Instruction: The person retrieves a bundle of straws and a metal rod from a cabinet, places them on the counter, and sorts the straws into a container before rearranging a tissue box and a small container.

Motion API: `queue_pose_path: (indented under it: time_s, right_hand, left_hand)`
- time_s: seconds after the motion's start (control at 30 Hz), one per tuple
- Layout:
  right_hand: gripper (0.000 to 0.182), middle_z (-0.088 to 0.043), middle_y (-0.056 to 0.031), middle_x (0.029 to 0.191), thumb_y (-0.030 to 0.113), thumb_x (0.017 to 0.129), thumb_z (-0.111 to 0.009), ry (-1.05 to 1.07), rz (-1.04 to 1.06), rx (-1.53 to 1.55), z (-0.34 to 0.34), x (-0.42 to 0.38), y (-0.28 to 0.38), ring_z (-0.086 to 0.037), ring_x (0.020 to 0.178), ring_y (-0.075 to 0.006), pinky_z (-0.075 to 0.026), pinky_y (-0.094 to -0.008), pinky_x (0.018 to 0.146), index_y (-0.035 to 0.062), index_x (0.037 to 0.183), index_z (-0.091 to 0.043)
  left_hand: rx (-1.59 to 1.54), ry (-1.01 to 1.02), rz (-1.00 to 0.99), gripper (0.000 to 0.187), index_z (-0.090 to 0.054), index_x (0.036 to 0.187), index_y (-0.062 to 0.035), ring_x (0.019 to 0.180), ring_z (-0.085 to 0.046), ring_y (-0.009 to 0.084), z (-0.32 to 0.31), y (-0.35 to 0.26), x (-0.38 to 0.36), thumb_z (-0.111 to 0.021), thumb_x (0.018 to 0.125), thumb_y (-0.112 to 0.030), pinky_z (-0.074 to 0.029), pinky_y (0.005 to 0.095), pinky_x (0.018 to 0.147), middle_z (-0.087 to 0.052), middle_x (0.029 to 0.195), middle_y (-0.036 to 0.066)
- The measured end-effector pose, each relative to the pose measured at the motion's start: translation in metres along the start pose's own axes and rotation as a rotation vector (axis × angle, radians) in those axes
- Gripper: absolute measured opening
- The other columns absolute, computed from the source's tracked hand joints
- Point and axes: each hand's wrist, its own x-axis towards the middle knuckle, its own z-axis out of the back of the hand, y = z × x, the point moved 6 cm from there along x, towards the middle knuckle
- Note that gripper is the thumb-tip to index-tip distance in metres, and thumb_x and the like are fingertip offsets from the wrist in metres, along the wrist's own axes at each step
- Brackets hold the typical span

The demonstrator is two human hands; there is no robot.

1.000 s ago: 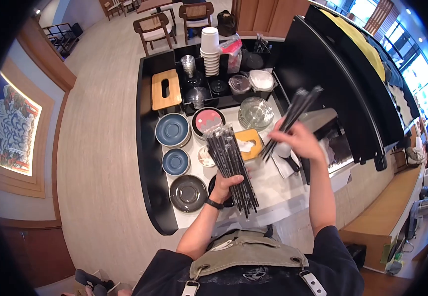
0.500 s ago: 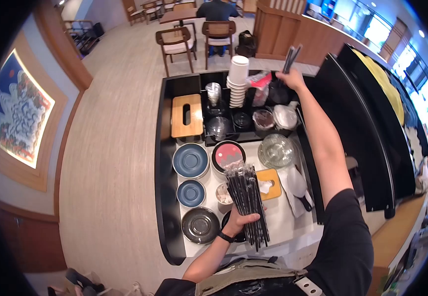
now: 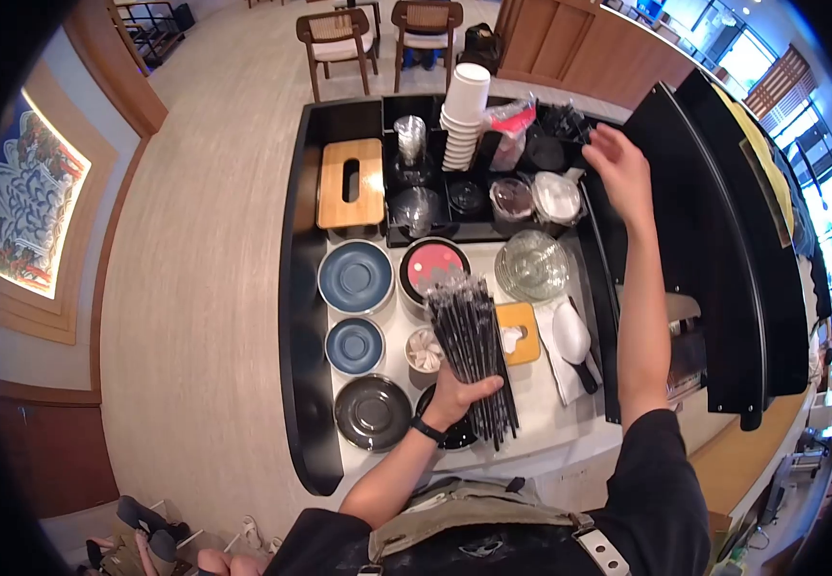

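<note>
My left hand is wrapped around a thick bundle of black straws in clear wrappers, held tilted over the counter. My right hand hovers at the far right corner of the black organizer, fingers apart and with nothing in them. Just left of its fingertips, dark wrapped straw ends show in the organizer's back corner. Near them are a round black lid, a red-and-clear plastic packet and a stack of white paper cups.
Blue saucers, dark plates and glass plates stand on the white counter inside black side walls. A wooden box sits at the back left. A tall black panel rises on the right. Seated people are at lower left.
My right hand has let go of the few straws it held up, and straws now show in the organizer's back corner. The view has tilted down; my left hand still grips its bundle.
</note>
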Motion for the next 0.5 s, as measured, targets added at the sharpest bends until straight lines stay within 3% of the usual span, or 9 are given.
queue_pose_path:
  time_s: [0.07,0.13,0.2,0.27,0.33,0.47,0.5]
  right_hand:
    - [0.043,-0.074,-0.0164,0.118,0.016,0.093,-0.074,0.114,-0.206,0.171,0.004,-0.075,0.015,-0.072,0.101,-0.0214,-0.055,-0.0312,0.092,-0.0043,0.130,-0.066]
    - [0.043,-0.072,-0.0155,0.121,0.020,0.095,-0.074,0.276,-0.403,0.347,-0.008,-0.157,0.027,-0.071,0.104,-0.0210,-0.054,-0.0321,0.095,-0.0034,0.130,-0.066]
    - [0.051,-0.067,-0.0158,0.131,0.025,0.095,-0.075,0.473,-0.370,0.213,-0.031,-0.230,0.026,-0.066,0.116,-0.0214,-0.051,-0.0353,0.101,-0.0026,0.136,-0.062]
    - [0.063,-0.062,-0.0154,0.137,0.028,0.095,-0.076,0.524,-0.477,0.504,-0.055,-0.296,0.010,-0.059,0.126,-0.0207,-0.046,-0.0354,0.107,-0.0037,0.144,-0.052]
    - [0.070,-0.061,-0.0141,0.136,0.030,0.095,-0.075,0.503,-0.600,0.784,-0.058,-0.324,0.028,-0.057,0.126,-0.0196,-0.043,-0.0336,0.109,-0.0050,0.147,-0.045]
    - [0.063,-0.062,-0.0116,0.132,0.032,0.098,-0.073,0.349,-0.680,0.745,-0.050,-0.347,0.025,-0.058,0.120,-0.0168,-0.043,-0.0322,0.108,-0.0052,0.142,-0.048]
    - [0.052,-0.063,-0.0067,0.129,0.026,0.102,-0.069,0.350,-0.695,0.733,-0.046,-0.350,0.025,-0.057,0.117,-0.0135,-0.043,-0.0302,0.106,-0.0033,0.141,-0.051]
  left_hand:
    - [0.015,0.012,0.054,0.060,-0.057,0.126,-0.0012,0.099,-0.064,0.0178,-0.005,-0.002,0.004,-0.085,0.075,-0.017,-0.053,0.0345,0.091,-0.066,0.111,0.006]
    - [-0.023,-0.018,0.042,0.057,-0.059,0.124,-0.0012,0.097,-0.065,0.0172,-0.012,0.000,0.010,-0.085,0.076,-0.016,-0.054,0.0341,0.090,-0.066,0.109,0.005]
    - [0.029,0.012,0.029,0.051,-0.062,0.122,-0.0008,0.096,-0.066,0.0144,-0.017,0.006,0.017,-0.084,0.077,-0.012,-0.055,0.0318,0.088,-0.069,0.108,0.005]
    - [0.044,0.057,0.064,0.049,-0.063,0.121,-0.0007,0.097,-0.067,0.0131,-0.029,0.011,0.014,-0.084,0.077,-0.011,-0.055,0.0307,0.087,-0.070,0.107,0.005]
    - [0.037,0.112,0.071,0.052,-0.062,0.123,-0.0005,0.100,-0.067,0.0135,-0.039,0.030,0.013,-0.084,0.076,-0.008,-0.056,0.0310,0.088,-0.071,0.112,0.006]
    - [0.080,0.128,0.042,0.054,-0.060,0.124,0.0004,0.100,-0.068,0.0157,-0.055,0.040,0.005,-0.084,0.075,-0.004,-0.057,0.0322,0.089,-0.071,0.114,0.008]
    - [0.077,0.126,0.043,0.054,-0.060,0.123,0.0007,0.099,-0.068,0.0157,-0.058,0.041,0.002,-0.084,0.075,-0.005,-0.057,0.0322,0.089,-0.071,0.113,0.007]
